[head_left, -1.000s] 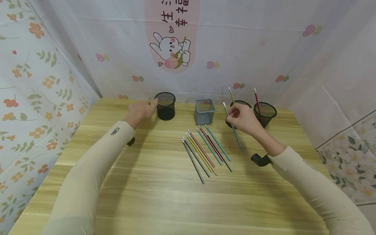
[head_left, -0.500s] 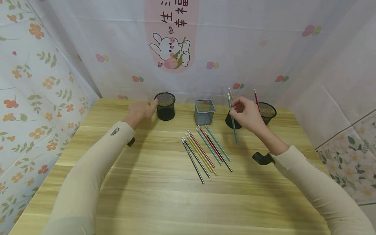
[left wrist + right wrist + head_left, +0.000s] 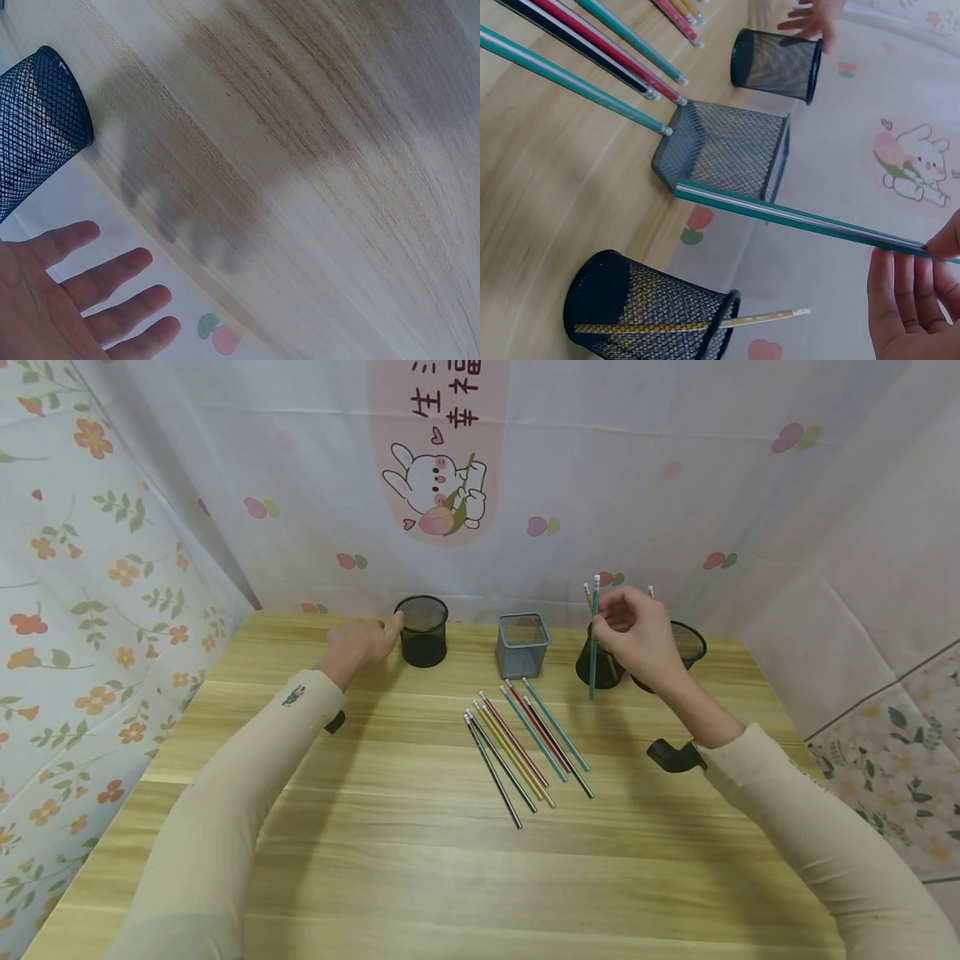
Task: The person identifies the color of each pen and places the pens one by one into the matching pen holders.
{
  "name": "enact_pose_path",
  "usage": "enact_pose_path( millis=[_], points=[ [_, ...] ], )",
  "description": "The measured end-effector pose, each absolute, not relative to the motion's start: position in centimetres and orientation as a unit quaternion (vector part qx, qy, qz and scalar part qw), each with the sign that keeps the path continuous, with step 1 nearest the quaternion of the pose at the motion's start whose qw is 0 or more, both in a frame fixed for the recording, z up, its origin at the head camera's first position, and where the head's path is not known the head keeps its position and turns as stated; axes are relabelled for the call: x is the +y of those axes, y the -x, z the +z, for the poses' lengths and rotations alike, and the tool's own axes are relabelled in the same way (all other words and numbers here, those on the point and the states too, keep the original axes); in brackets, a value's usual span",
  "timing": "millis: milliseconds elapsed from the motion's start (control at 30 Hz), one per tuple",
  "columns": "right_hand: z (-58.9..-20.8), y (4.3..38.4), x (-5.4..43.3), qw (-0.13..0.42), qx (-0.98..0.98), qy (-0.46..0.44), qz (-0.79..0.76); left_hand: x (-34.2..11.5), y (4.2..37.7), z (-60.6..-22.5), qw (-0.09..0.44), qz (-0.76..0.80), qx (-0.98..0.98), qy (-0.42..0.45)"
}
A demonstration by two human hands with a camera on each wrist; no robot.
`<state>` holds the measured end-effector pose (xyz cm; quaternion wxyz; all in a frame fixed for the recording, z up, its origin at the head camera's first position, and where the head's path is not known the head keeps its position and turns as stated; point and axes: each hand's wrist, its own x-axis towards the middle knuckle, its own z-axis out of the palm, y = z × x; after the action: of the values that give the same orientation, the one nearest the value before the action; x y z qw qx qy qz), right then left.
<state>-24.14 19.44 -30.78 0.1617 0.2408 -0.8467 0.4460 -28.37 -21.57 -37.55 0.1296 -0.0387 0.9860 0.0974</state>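
In the head view my right hand (image 3: pixel 639 633) pinches a teal pencil (image 3: pixel 592 652) near its eraser end and holds it upright. The pencil overlaps a black mesh pencil cup (image 3: pixel 604 675) behind it. In the right wrist view the teal pencil (image 3: pixel 780 216) is above that round cup, which contains a yellow pencil (image 3: pixel 765 320). At the left, my left hand (image 3: pixel 363 641) is beside another round black mesh cup (image 3: pixel 423 643), its thumb at the rim. Spread, straight fingers (image 3: pixel 112 281) show in the left wrist view.
A grey square mesh cup (image 3: pixel 522 652) stands between the black ones. Another black cup (image 3: pixel 690 647), partly hidden by my right hand, stands at the right. Several pencils (image 3: pixel 517 747) lie in the table's middle. A printed curtain (image 3: pixel 300 510) hangs behind.
My right hand has raised the teal pencil and turned it upright, bringing its lower end back toward the black cup with the yellow pencil. My left hand has stayed in place.
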Motion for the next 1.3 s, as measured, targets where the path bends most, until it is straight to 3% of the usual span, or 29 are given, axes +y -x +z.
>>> enact_pose_path(
  millis=[167, 367, 667, 1300],
  points=[
    [-28.7, 22.7, 18.4, 0.160, -0.837, -0.246, 0.462, -21.6, 28.4, -37.5, 0.132, 0.097, 0.986, 0.037],
    [-29.4, 24.8, 18.6, 0.168, -0.832, -0.245, 0.468, -21.6, 28.4, -37.5, 0.134, 0.096, 0.986, 0.037],
    [-27.2, 23.3, 17.0, 0.176, -0.807, -0.262, 0.499, -21.7, 28.5, -37.6, 0.127, 0.101, 0.986, 0.034],
    [-27.9, 24.2, 14.9, 0.238, -0.791, -0.265, 0.498, -21.5, 28.4, -37.6, 0.119, 0.096, 0.988, 0.031]
  ],
)
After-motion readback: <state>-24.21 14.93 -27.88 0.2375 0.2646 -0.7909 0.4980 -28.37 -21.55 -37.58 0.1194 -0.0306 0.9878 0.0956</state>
